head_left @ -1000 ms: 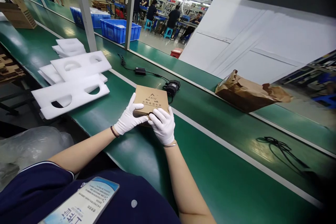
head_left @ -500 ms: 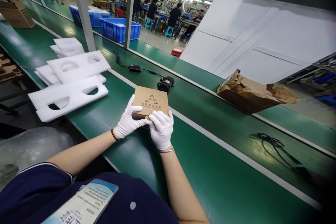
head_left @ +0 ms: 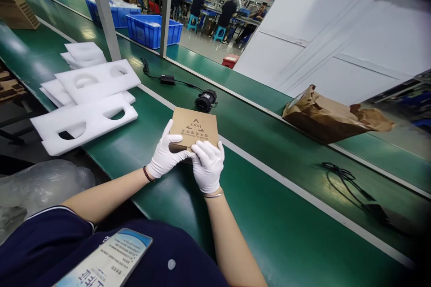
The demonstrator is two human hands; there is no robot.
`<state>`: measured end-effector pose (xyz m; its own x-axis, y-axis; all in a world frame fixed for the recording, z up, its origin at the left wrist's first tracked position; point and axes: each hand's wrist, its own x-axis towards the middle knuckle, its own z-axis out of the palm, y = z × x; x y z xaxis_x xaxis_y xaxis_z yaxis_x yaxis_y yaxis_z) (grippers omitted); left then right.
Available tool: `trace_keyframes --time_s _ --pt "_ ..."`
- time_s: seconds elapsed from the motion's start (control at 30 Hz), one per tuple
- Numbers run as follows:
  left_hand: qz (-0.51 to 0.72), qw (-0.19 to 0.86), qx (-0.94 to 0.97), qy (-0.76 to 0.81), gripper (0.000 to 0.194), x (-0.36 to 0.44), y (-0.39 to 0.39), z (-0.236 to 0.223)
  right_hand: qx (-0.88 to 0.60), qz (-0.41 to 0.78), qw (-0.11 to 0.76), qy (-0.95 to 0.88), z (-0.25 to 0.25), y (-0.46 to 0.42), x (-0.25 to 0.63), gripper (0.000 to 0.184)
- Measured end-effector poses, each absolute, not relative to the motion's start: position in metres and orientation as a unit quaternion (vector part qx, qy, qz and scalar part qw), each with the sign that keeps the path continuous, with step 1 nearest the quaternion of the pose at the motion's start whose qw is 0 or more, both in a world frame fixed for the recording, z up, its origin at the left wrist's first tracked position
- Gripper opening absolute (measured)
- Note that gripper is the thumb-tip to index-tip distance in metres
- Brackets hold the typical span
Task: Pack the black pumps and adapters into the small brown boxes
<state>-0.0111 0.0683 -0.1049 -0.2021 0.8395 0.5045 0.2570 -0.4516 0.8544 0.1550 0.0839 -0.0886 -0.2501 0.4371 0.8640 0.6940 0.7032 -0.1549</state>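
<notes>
We are clamping our gloved left hand (head_left: 165,154) and right hand (head_left: 208,167) on the cardboard box (head_left: 195,126), while a black corded device (head_left: 206,100) is lying just beyond it.

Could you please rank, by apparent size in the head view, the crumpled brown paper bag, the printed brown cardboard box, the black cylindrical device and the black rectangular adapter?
1. Crumpled brown paper bag
2. Printed brown cardboard box
3. Black cylindrical device
4. Black rectangular adapter

Pump (head_left: 205,100) just behind box (head_left: 194,128)
</notes>
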Motion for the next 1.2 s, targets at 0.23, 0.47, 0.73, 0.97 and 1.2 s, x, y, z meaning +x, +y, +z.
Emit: trace_keyframes --time_s 0.23,0.47,0.73,0.97,1.2 --pt "0.606 0.244 0.601 0.461 0.05 -0.011 0.071 -0.104 -0.38 -0.133 0.48 -0.779 -0.081 0.073 0.156 0.013" --pt "0.616 0.24 0.584 0.471 0.042 -0.004 0.081 -0.104 -0.441 -0.11 0.473 -0.755 -0.081 0.091 0.152 0.012" --pt "0.545 0.3 0.671 0.403 0.039 -0.012 0.121 -0.094 -0.532 -0.192 0.319 -0.761 -0.093 0.08 0.154 0.054" --pt "0.327 0.251 0.842 0.348 0.055 0.034 0.139 -0.135 -0.665 -0.199 0.196 -0.693 -0.085 0.151 0.227 0.063" --pt "0.136 0.009 0.93 0.34 0.05 0.032 0.135 -0.146 -0.762 -0.157 0.112 -0.618 0.005 0.204 0.285 0.052"
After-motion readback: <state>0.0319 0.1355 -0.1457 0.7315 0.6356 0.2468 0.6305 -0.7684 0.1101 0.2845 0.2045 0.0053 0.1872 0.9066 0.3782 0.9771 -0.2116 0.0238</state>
